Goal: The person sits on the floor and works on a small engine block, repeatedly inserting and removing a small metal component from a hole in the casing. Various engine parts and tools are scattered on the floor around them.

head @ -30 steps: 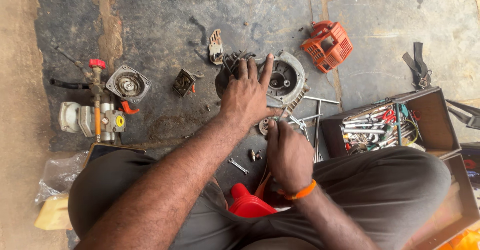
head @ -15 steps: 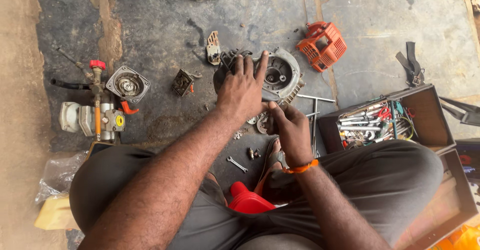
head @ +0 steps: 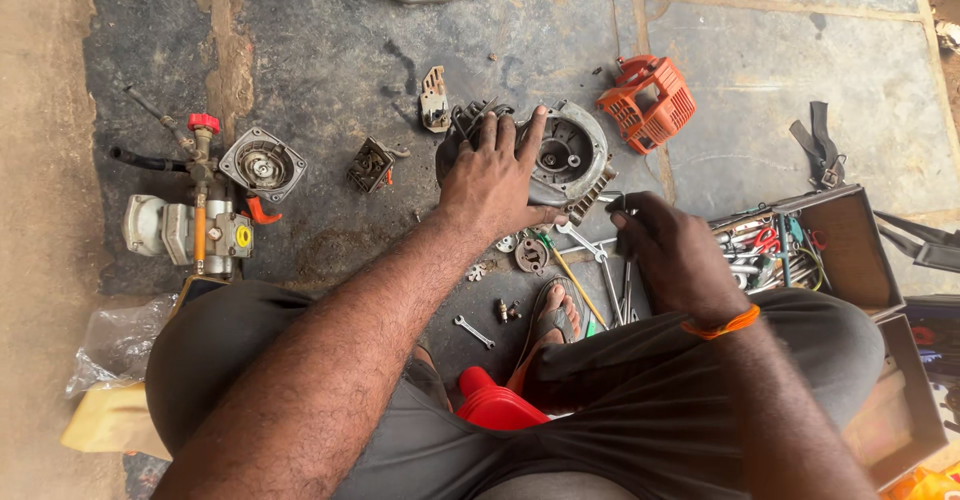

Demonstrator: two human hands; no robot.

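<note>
My left hand (head: 495, 175) lies palm down on a grey metal engine casing (head: 572, 155) on the stone floor, fingers spread over its left side. My right hand (head: 672, 255), with an orange band at the wrist, is to the right of the casing, its fingers closed around a dark slim metal tool (head: 620, 228). Just below it, several long T-handled wrenches (head: 608, 280) lie on the floor. Small loose metal parts (head: 530, 253) sit between the two hands.
An orange plastic cover (head: 648, 100) lies at the right rear. An open toolbox (head: 850, 250) full of tools is on the right. A pump assembly (head: 195, 225), a round metal part (head: 262, 165) and a small block (head: 370, 165) lie left. A red funnel (head: 495, 405) sits between my legs.
My right hand has moved up and to the right, away from the small parts, and now grips a tool. My left hand has stayed on the casing.
</note>
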